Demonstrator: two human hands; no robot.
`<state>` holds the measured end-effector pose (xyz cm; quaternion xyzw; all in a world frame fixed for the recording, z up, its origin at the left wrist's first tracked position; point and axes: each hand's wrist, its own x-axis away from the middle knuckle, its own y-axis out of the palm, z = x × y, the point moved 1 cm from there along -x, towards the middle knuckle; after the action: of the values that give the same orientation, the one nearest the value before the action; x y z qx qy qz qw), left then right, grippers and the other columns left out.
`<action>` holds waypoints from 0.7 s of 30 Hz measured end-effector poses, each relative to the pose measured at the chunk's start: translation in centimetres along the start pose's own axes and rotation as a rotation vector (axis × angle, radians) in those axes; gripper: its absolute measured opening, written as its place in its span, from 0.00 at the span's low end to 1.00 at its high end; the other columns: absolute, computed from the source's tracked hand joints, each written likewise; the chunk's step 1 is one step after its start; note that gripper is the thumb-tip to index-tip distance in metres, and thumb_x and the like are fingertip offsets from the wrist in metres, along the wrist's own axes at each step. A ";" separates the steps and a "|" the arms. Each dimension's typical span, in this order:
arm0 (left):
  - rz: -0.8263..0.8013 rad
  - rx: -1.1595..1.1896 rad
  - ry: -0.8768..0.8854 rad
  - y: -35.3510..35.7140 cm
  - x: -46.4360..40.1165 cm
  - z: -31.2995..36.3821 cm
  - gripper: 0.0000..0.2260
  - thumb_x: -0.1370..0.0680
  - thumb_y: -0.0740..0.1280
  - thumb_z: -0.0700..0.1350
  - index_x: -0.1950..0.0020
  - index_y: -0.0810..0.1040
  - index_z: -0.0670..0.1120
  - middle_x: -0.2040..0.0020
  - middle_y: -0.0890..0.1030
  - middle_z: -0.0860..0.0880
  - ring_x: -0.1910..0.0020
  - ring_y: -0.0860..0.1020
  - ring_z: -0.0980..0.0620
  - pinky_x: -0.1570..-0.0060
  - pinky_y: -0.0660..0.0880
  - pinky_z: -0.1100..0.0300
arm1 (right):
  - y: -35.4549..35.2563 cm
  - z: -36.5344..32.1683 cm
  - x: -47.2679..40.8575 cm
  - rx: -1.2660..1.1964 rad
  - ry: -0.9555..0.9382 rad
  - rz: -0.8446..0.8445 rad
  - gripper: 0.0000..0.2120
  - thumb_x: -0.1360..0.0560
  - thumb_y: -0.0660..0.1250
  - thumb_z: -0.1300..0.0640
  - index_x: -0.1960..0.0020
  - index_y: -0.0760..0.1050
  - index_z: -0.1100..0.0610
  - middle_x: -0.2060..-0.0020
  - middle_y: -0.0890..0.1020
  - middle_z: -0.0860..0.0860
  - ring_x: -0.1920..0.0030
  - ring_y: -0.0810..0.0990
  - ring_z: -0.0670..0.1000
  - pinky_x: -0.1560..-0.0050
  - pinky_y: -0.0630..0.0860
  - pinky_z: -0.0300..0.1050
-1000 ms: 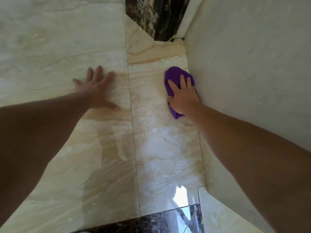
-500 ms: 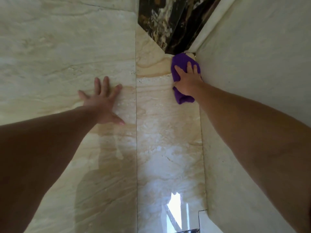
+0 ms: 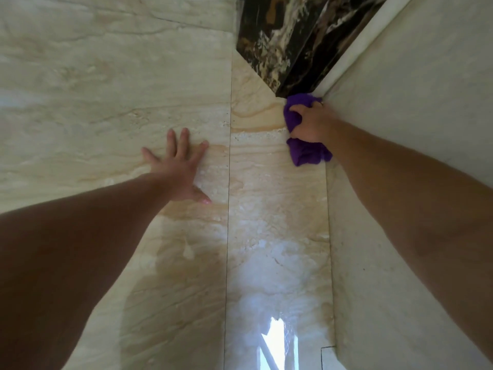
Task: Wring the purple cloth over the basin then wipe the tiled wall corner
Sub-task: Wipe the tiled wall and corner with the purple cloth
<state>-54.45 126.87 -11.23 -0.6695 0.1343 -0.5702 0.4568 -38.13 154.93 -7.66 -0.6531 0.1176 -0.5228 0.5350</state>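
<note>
Head view: right hand (image 3: 310, 124) presses purple cloth (image 3: 306, 153) into tiled corner (image 3: 326, 182).

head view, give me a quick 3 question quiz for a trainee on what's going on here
1. True or false: the left hand lies flat and empty on the beige wall tile.
2. Which hand grips the purple cloth? A) left B) right C) both
3. Fill in: the cloth's top edge reaches the corner just below the ____ marble band.

Key: 1 true. 2 B, the right hand. 3 dark.
</note>
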 end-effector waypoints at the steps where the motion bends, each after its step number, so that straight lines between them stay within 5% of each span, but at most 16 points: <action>1: -0.003 0.002 0.000 -0.1 0.1 0.0 0.63 0.38 0.72 0.74 0.20 0.30 0.57 0.21 0.25 0.43 0.23 0.27 0.36 0.32 0.48 0.19 | 0.0 -0.4 0.5 0.009 0.002 -0.025 0.37 0.23 0.65 0.42 0.19 0.51 0.42 0.19 0.50 0.59 0.21 0.52 0.65 0.22 0.57 0.60; 8: 0.006 0.010 -0.005 -0.2 0.2 0.0 0.63 0.39 0.71 0.75 0.20 0.31 0.58 0.21 0.25 0.43 0.22 0.28 0.36 0.32 0.49 0.19 | 2.3 -5.8 2.5 -0.089 -0.161 -0.004 0.35 0.20 0.62 0.49 0.18 0.49 0.44 0.18 0.42 0.57 0.19 0.39 0.62 0.21 0.46 0.61; 21: 0.039 0.074 -0.014 0.8 -0.4 -0.2 0.63 0.38 0.74 0.72 0.19 0.33 0.57 0.21 0.25 0.44 0.22 0.26 0.38 0.32 0.47 0.19 | -1.9 -12.1 -2.7 -0.175 -0.167 0.003 0.37 0.21 0.63 0.43 0.19 0.48 0.41 0.18 0.40 0.52 0.19 0.39 0.58 0.21 0.46 0.61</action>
<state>-54.49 126.65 -12.10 -0.6533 0.1226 -0.5610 0.4933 -49.77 150.64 -9.04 -0.7383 0.1187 -0.4537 0.4848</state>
